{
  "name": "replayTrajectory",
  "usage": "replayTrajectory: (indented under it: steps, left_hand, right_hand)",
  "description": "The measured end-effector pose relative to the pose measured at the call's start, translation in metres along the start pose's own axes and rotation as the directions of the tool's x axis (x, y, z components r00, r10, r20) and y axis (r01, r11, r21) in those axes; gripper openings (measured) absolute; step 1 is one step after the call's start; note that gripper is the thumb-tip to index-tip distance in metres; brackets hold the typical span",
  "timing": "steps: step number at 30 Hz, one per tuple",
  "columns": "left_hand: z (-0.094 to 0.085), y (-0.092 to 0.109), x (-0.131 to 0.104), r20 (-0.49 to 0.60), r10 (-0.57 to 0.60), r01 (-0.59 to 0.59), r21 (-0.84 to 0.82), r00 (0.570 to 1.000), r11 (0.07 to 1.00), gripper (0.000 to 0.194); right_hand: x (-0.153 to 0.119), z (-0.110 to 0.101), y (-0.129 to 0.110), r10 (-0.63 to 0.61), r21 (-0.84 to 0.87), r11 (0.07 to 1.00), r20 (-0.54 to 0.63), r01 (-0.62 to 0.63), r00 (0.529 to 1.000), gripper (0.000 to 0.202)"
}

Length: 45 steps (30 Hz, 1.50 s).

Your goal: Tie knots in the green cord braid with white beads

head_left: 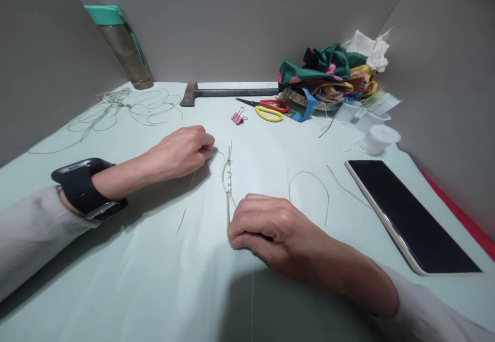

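Observation:
A thin pale-green cord (227,208) with a short row of small, shiny, whitish beads (229,177) lies upright in the middle of the table, loose ends fanning out at its top. My left hand (189,148) is closed to the left of the beads. Its fingertips pinch a fine strand that curves toward the beaded part, and a tail of strand hangs below the hand. Below the beads, my right hand (266,226) is closed on cord strands, thumb against forefinger. One thin thread runs from under it toward the near edge. The exact grip points are hidden by the fingers.
Cut cord pieces (328,192) lie right of centre, near a phone (410,213). Behind are a pink binder clip (238,117), scissors (270,110), a hammer (189,94), bundled fabric (328,74) and white spools (377,140). Tangled cord (116,99) and a bottle (124,48) stand left.

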<state>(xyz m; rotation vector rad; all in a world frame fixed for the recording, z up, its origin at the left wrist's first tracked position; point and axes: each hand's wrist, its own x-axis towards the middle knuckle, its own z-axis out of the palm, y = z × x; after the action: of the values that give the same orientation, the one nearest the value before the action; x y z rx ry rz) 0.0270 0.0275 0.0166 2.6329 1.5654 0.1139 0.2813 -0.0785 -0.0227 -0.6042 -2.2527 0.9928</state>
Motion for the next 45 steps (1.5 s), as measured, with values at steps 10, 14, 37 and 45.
replayTrajectory:
  steps: [10,14,37,45]
  left_hand:
    - [0.001,0.016,0.003,0.066,-0.128,0.120,0.124,0.990,0.985,0.016]
    - [0.002,0.020,0.005,0.089,-0.175,0.163,0.135,0.980,0.977,0.021]
    - [0.013,-0.011,-0.130,-0.112,-0.074,0.063,-0.102,0.991,0.993,0.022]
    - [0.033,0.021,-0.243,-0.254,-0.070,-0.007,-0.288,0.965,0.958,0.033]
  right_hand:
    - [-0.002,-0.001,0.004,-0.068,0.005,0.998,0.050,0.068,0.996,0.032]
    - [-0.002,-0.001,0.005,-0.078,0.013,0.997,0.052,0.077,0.996,0.029]
    - [0.006,-0.001,0.019,0.014,-0.023,1.000,0.120,-0.012,0.993,0.024]
    - [0.006,-0.003,0.017,0.110,-0.045,0.994,0.150,-0.104,0.983,0.033]
